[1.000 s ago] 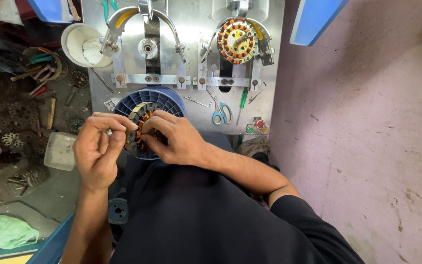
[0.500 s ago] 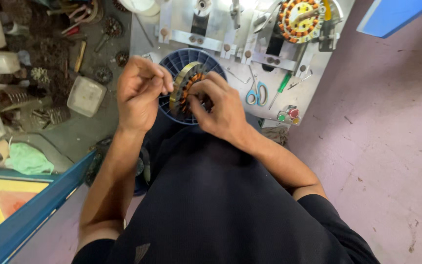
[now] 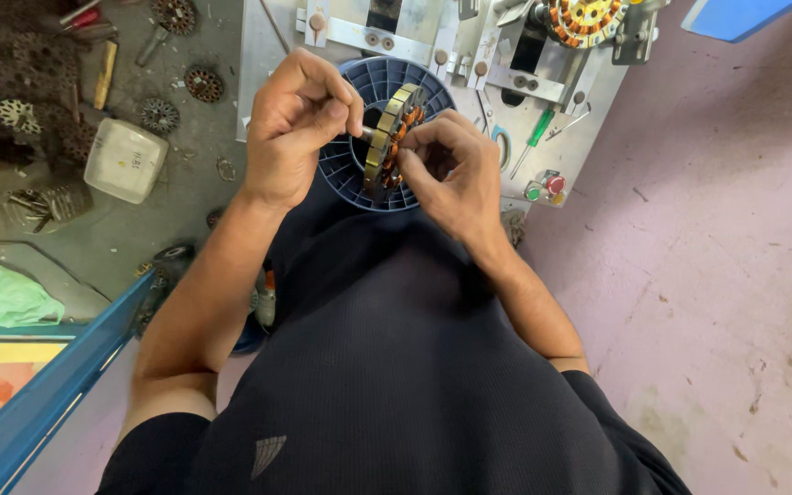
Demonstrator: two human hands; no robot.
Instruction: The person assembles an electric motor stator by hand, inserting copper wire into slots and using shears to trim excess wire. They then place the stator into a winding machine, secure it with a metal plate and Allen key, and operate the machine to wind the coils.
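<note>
Both hands hold a round metal stator (image 3: 389, 139) with copper-wound coils, turned on edge above a blue ribbed plastic spool (image 3: 370, 87). My left hand (image 3: 297, 124) pinches its left face with thumb and fingers. My right hand (image 3: 451, 170) grips its right side, fingers curled over the copper windings. A second wound stator (image 3: 587, 18) sits mounted in the grey metal winding machine (image 3: 469, 55) at the top.
A white plastic box (image 3: 126, 158), several loose stator cores (image 3: 159, 115) and tools lie on the dirty floor at left. A green-handled screwdriver (image 3: 533, 137), scissors and coloured push buttons (image 3: 547, 186) are on the machine plate. A blue tray edge (image 3: 48, 385) is at lower left; pink floor at right.
The view has shifted left and closer. Both hands have kept hold of the stator, which has turned more onto its edge between them.
</note>
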